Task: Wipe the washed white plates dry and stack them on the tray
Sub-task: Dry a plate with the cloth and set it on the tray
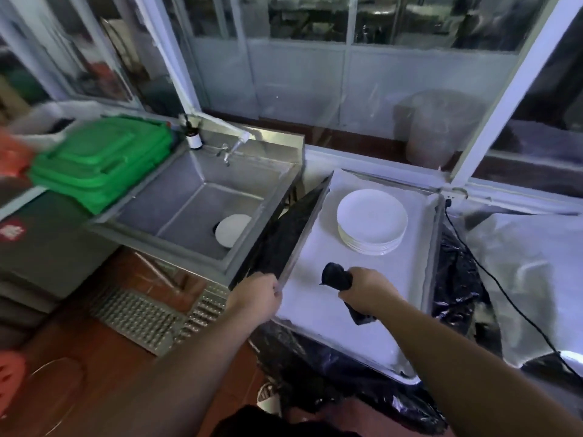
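A stack of several white plates (372,220) stands at the far end of a large metal tray (318,310) lined in white. One more white plate (232,230) lies in the bottom of the steel sink (189,212) to the left. My right hand (366,290) hovers over the tray's middle, fist closed around a bunched black cloth (337,275). My left hand (257,294) grips the tray's left rim near its front corner.
Green plastic lids (101,159) are piled left of the sink, beside a small dark bottle (193,134) and the tap (233,148). Black plastic sheeting (454,279) and a black cable (492,272) lie right of the tray. A metal floor grate (151,316) is below.
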The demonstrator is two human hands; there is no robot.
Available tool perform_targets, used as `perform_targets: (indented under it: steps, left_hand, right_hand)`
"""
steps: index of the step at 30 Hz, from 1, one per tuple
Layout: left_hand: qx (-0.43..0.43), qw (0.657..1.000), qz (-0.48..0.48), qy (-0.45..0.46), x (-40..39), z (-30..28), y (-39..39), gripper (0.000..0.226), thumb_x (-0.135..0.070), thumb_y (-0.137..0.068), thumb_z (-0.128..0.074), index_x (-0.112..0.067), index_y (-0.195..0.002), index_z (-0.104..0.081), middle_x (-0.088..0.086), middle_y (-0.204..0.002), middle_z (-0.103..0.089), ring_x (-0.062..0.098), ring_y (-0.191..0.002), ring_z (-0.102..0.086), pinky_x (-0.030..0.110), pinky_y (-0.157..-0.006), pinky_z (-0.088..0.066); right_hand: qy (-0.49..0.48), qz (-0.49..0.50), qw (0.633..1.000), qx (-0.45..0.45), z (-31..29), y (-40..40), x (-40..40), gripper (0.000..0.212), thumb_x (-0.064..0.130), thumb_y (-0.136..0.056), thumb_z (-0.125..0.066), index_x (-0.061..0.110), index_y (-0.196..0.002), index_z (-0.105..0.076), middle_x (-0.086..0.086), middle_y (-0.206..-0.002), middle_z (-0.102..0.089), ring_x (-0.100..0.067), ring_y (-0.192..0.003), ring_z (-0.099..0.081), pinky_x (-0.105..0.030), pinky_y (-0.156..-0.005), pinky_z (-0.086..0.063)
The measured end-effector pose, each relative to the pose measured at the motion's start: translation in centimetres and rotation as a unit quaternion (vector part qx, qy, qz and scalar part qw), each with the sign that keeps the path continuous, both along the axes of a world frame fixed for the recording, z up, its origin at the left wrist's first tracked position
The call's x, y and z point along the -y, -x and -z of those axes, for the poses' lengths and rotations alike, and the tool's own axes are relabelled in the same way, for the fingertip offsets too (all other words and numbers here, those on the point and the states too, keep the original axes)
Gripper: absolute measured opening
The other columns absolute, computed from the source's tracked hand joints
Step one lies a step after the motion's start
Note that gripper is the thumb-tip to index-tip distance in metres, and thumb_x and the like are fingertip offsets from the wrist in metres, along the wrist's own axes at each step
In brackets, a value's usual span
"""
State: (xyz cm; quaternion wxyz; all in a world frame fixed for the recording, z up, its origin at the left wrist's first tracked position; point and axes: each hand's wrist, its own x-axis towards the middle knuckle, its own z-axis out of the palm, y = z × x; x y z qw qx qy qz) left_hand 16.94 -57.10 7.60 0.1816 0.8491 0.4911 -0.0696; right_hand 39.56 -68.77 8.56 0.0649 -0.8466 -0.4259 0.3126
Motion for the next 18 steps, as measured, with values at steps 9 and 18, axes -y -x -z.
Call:
perform_targets:
  steps: [9,18]
  left_hand:
    - [0.011,0.998,-0.064,-0.019,-2.3,-0.7,12.1,0.035,-0.044,-0.098,-0.043,-0.025,-0.113,-0.069,0.0,-0.112,-0.064,0.024,-0.111,-0.064,0.04,-0.087,-0.058]
    - [0.029,0.988,-0.149,-0.023,-6.8,-0.1,28.2,0.05,-0.035,-0.09,-0.048,-0.033,-0.14,-0.053,0.004,-0.134,-0.067,0.027,-0.107,-0.071,0.044,-0.074,-0.064]
  right_hand:
    - [-0.011,-0.129,0.991,0.038,-1.3,11.2,-7.7,0.003,0.027,-0.085,-0.063,0.026,-0.088,-0.063,-0.004,-0.08,-0.07,-0.022,-0.068,-0.069,-0.031,-0.06,-0.058]
    - [-0.004,-0.236,0.969,0.074,-0.3,27.1,-18.2,0.011,0.032,-0.093,-0.058,0.022,-0.088,-0.061,-0.005,-0.077,-0.064,-0.028,-0.069,-0.063,-0.031,-0.059,-0.05]
